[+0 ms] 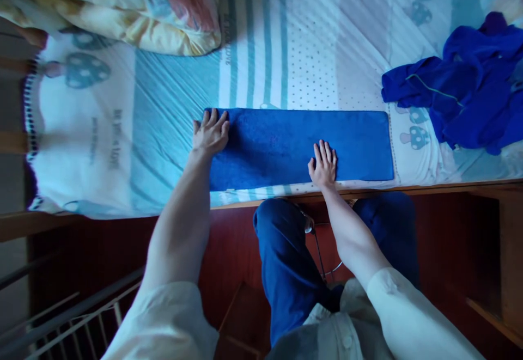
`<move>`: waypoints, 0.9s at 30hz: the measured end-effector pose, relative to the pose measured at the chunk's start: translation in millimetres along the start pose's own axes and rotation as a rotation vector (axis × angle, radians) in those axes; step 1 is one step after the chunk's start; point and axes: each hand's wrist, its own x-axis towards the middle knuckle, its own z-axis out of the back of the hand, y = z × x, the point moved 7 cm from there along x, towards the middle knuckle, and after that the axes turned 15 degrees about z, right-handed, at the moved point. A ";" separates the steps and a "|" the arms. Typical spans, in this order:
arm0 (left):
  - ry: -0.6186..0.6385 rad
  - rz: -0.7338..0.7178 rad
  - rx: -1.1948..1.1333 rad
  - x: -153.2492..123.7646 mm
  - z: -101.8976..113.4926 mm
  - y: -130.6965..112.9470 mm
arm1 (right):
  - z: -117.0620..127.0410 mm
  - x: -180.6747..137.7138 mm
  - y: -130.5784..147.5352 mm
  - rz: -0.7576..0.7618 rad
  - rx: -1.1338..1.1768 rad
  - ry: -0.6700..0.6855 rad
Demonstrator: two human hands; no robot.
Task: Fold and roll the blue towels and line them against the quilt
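A blue towel (286, 145), folded into a long strip, lies flat on the bed near its front edge. My left hand (210, 132) rests on the towel's left end, fingers stretched out and flat. My right hand (323, 164) presses flat on the towel's lower middle, fingers together and extended. Neither hand holds anything.
The bed sheet (163, 109) is light blue and white with mushroom prints. A crumpled blue garment (461, 90) lies at the right. A floral quilt (134, 6) is bunched at the top left. The wooden bed frame (449, 188) runs below; my blue-trousered legs (286, 262) stand against it.
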 end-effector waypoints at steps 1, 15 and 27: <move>0.000 0.005 0.011 3.0 2.3 1.5 | -0.5 0.0 -0.1 -0.002 0.004 0.005; -0.169 0.256 -0.134 54.4 47.4 21.8 | 1.4 -0.1 1.6 -0.003 0.046 -0.015; -0.304 0.053 -0.259 -25.9 -32.2 2.9 | 0.3 -0.4 1.9 -0.009 0.034 0.034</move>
